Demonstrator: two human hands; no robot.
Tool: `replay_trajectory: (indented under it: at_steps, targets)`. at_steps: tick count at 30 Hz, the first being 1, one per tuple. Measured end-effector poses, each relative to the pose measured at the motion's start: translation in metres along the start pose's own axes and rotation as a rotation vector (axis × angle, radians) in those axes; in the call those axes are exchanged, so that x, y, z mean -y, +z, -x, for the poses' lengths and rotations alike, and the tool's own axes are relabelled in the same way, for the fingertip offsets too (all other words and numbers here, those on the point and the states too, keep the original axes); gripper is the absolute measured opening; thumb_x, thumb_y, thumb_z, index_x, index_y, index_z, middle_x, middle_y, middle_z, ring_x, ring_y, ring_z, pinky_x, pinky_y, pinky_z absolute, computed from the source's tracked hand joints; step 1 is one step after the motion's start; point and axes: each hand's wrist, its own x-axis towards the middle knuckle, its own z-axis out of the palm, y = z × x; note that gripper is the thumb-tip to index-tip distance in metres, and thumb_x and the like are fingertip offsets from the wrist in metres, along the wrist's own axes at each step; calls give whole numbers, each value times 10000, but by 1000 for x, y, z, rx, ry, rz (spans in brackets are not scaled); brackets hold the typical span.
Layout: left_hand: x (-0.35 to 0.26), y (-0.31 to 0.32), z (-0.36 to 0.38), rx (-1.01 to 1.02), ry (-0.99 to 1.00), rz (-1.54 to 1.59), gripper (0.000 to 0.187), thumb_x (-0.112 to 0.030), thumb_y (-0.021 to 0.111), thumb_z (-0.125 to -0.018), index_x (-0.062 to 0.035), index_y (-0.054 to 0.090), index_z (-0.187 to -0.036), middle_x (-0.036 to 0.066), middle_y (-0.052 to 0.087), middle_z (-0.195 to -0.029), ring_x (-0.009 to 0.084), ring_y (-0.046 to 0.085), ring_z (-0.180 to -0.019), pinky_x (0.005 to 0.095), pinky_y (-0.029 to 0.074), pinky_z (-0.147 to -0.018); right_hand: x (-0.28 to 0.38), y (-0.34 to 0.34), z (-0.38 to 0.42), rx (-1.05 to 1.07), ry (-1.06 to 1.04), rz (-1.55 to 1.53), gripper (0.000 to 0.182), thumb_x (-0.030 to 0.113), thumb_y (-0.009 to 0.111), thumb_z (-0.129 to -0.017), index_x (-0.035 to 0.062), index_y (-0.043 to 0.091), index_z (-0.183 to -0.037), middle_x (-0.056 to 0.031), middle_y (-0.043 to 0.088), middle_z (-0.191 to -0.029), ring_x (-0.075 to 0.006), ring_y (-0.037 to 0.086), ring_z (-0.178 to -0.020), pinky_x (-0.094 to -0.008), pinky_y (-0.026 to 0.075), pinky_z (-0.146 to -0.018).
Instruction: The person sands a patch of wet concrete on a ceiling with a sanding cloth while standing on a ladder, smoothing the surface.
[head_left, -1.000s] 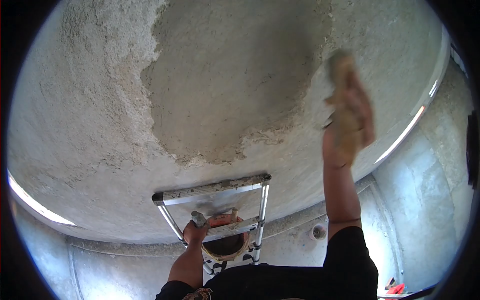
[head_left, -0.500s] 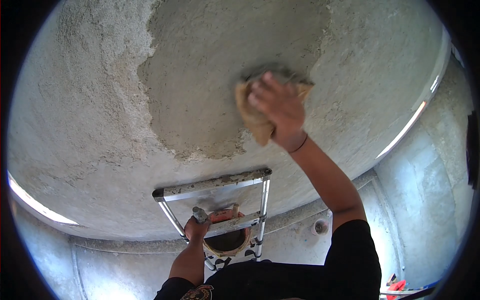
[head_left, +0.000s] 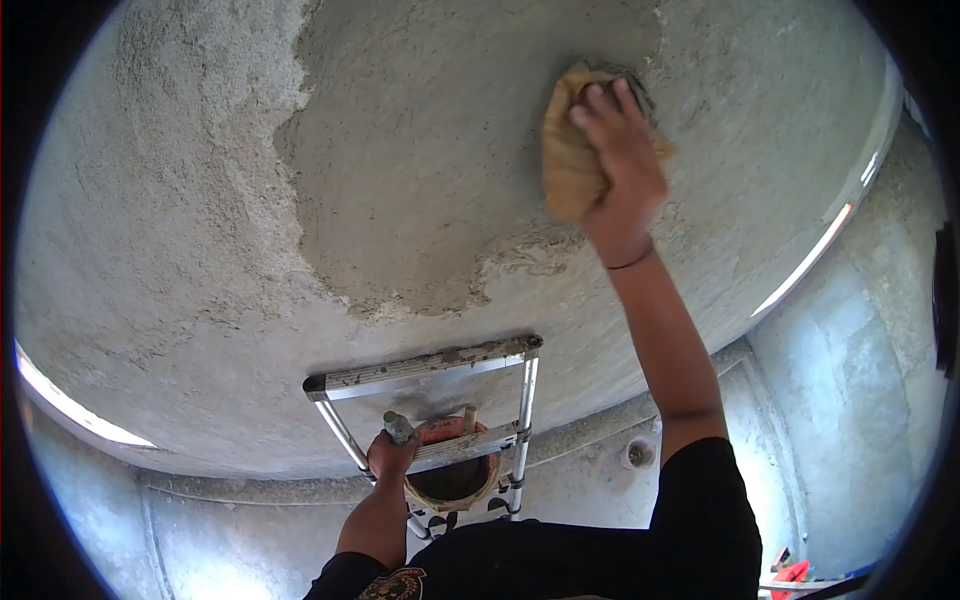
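Observation:
My right hand (head_left: 622, 150) presses a folded tan cloth (head_left: 570, 165) against the plastered wall, fingers bent over it. Under the cloth lies the right part of a darker, damp-looking plaster patch (head_left: 400, 170) with ragged edges. Down at the ladder, my left hand (head_left: 390, 455) is closed round a grey, round-ended handle (head_left: 398, 427), beside the left rail. The rest of that tool is hidden. A red-rimmed bucket (head_left: 440, 432) holding dark grey mix hangs or stands behind the upper rung, with another stubby handle (head_left: 470, 420) sticking up from it.
An aluminium ladder (head_left: 430, 368) leans on the wall in front of me, its top bar spattered with plaster. A small pale bucket (head_left: 639, 454) stands on the floor below right. Red material (head_left: 791, 578) lies at the lower right.
My right hand has moved the cloth up and to the right across the wall. The left hand stays at the ladder with the handle.

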Motion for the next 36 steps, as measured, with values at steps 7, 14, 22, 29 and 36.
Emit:
replay_trajectory:
  at_steps: [7,14,22,29,36]
  targets:
    - [-3,-5,2,16,-15,-2,696,-640,828,-635,-106,726,-1069,154,754,-1051,348,722,-1020,477,569,-900,60,-2,66,432,-200,-149,251,103,664,-870,88,746,-1106,-92,713,-1260,-310,595,-1327,-446,427,-1099]
    - [-4,-6,4,11,-31,41,677,-628,819,-660,-107,726,-1082,167,751,-1058,356,719,-1025,477,570,-898,16,-22,13,95,-46,-31,233,91,677,-880,92,753,-1100,-133,728,-1218,-309,616,-1301,-431,470,-1071]
    - [-2,-6,5,2,-10,47,637,-597,835,-658,-114,728,-1058,163,753,-1049,350,721,-1017,475,573,-887,44,5,51,393,-162,-211,256,60,670,-867,75,746,-1111,-88,728,-1243,-300,616,-1306,-434,475,-1006]
    - [0,-2,0,-5,-5,60,644,-588,839,-647,-113,727,-1067,145,758,-1048,346,725,-1007,463,574,-891,27,-20,17,240,-125,-81,274,105,711,-846,78,736,-1118,-97,730,-1224,-319,618,-1298,-428,485,-1016]
    - [-1,-6,3,6,-6,36,652,-582,839,-646,-117,727,-1089,145,755,-1069,344,717,-1032,460,570,-901,44,7,41,240,-104,-101,251,60,707,-857,59,733,-1107,-131,730,-1209,-355,607,-1302,-438,507,-989]
